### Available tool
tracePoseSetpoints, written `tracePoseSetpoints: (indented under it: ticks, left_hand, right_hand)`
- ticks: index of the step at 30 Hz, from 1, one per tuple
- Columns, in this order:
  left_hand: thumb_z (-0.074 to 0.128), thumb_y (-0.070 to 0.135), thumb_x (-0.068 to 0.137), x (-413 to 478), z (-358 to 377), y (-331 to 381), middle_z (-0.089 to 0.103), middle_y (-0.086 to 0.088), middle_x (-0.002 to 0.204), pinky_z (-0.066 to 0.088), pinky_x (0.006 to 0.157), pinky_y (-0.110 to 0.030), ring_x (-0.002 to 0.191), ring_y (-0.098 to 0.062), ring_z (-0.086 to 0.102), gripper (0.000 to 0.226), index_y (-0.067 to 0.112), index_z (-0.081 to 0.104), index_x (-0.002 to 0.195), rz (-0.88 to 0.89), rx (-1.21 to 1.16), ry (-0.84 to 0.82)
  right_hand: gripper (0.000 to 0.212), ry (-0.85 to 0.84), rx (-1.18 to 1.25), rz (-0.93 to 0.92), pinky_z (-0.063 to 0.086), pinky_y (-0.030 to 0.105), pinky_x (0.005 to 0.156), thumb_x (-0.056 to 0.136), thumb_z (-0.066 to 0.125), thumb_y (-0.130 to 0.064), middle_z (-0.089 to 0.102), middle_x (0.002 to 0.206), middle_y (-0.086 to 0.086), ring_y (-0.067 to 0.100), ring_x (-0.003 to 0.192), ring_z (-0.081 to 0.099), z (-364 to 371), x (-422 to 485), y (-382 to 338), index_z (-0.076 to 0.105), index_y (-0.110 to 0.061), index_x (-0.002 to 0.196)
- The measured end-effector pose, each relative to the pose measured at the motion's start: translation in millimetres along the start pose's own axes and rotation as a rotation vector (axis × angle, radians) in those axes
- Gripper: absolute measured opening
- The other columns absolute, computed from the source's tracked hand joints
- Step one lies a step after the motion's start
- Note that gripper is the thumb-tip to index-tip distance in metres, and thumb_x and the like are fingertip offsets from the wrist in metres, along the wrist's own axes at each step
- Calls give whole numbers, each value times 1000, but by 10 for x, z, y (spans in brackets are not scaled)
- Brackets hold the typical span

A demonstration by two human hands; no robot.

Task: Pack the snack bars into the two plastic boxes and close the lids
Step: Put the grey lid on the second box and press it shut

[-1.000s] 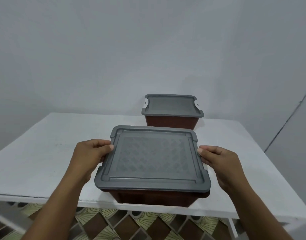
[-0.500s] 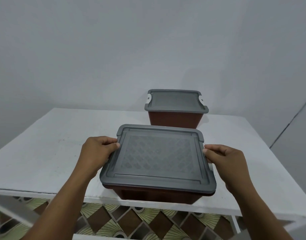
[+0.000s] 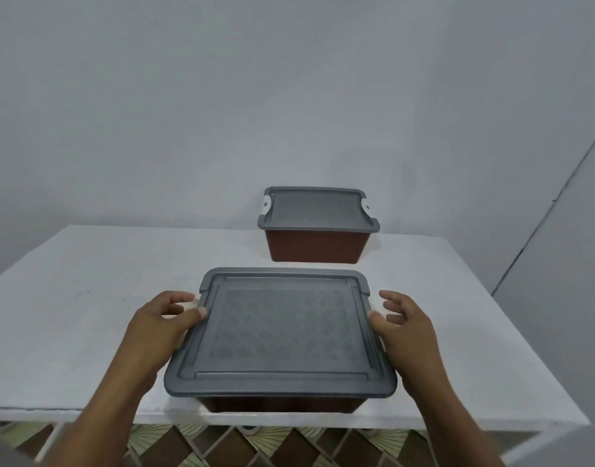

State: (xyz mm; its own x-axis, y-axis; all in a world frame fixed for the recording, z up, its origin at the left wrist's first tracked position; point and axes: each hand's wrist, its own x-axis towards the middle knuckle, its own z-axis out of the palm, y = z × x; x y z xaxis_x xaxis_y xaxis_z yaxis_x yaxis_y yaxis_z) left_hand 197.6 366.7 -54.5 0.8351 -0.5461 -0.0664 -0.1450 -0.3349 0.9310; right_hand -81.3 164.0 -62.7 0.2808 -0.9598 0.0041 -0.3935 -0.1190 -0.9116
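White tabletop [image 3: 70, 298] carries everything, and at its front edge, near the middle, stands a brown rectangular plastic box [image 3: 289, 404] with a flat grey plastic lid [image 3: 282, 332] lying square on top, a diamond pattern across its centre panel. The left hand [image 3: 161, 328] sits just beside the lid's left side: its thumb [image 3: 196, 312] touches the lid's edge, while the other fingers are loosely spread and grip nothing, so this hand is slack and unclenched. The right hand [image 3: 409, 332] mirrors it on the right side, its thumb tip [image 3: 373, 319] against the lid's edge and its fingers [image 3: 390, 298] relaxed, spread and clear of the lid, holding nothing. A speck of white shows at the lid's edge by each thumb; whether these are latches I cannot tell. Farther back, right of centre and well apart from the first box, a second brown plastic box [image 3: 318, 247] stands near the table's rear edge with a second grey lid [image 3: 318, 208] on it, a small white latch [image 3: 265, 203] at the left end and another white latch [image 3: 366, 207] at the right. Behind the table rises a plain pale grey wall [image 3: 289, 96], meeting a side wall [image 3: 575, 264] at the right. Below the table's front edge a tiled floor [image 3: 222, 446] in brown and cream shows
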Motion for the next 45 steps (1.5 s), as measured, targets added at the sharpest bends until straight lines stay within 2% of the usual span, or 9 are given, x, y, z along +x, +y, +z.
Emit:
tracePoseSetpoints:
  ticks: [4,8,12,17,22,25,33,37,45]
  left_hand:
    - [67,34,96,-57,60,-54,75,-10,110,57,77,-43,94,-29,72,28,19,69,119,-170,-222,-122]
    - [65,40,94,-76,95,-74,76,-24,100,61,79,-56,96,-49,71,35,10,72,110,-376,-401,-188]
    - [55,25,99,188,31,-279,76,-18,74,60,50,-37,62,-33,74,45,-7,61,130,-345,-377,-146]
    - [63,25,94,6,110,-80,76,-14,73,56,69,-43,70,-35,71,23,4,70,100,-349,-316,-111]
    - [60,24,96,-26,97,28,76,-13,70,54,63,-41,62,-32,71,24,3,69,104,-327,-310,-132]
    - [60,25,97,-162,93,89,74,-19,74,56,63,-43,69,-39,68,23,4,68,98,-291,-266,-163]
    - [65,31,94,-23,72,60,77,-16,103,61,81,-54,90,-38,74,38,8,65,124,-250,-206,-261]
    - [69,55,90,-21,115,169,28,-1,166,49,97,-36,137,-28,50,102,25,6,164,-183,37,-410]
    - [41,73,93,-14,278,267,-21,-6,169,28,121,-46,157,-28,15,109,17,-26,158,39,747,-406]
  right_hand:
    - [42,-189,147,204,55,41,87,97,58,-42,59,133,-2,20,113,59,-15,5,38,56,-20,132]
    - [43,-282,417,431,61,53,81,101,51,-44,76,98,20,37,89,74,34,-81,24,71,-6,104]
    - [42,-309,499,463,60,50,76,101,50,-41,75,95,23,36,82,72,45,-136,-20,67,-3,106]
    - [38,-370,188,282,58,52,90,103,43,-32,71,115,14,34,105,69,10,-71,-194,59,-8,127]
    - [91,-467,-315,149,38,44,114,100,48,-53,7,168,6,34,147,32,170,-29,-295,-12,-19,159]
    - [93,-393,-595,32,26,47,121,100,44,-55,-20,166,11,37,154,13,294,-33,-279,-18,-15,158]
    - [90,-377,-652,-25,19,47,123,101,38,-56,-25,165,10,34,155,4,322,-5,-200,-18,-15,158]
    - [90,-367,-658,-29,18,46,123,101,38,-55,-26,165,12,34,155,2,321,-1,-201,-19,-14,157]
    - [89,-378,-640,-26,21,47,123,101,39,-53,-18,167,11,35,154,8,321,20,-215,-18,-13,157]
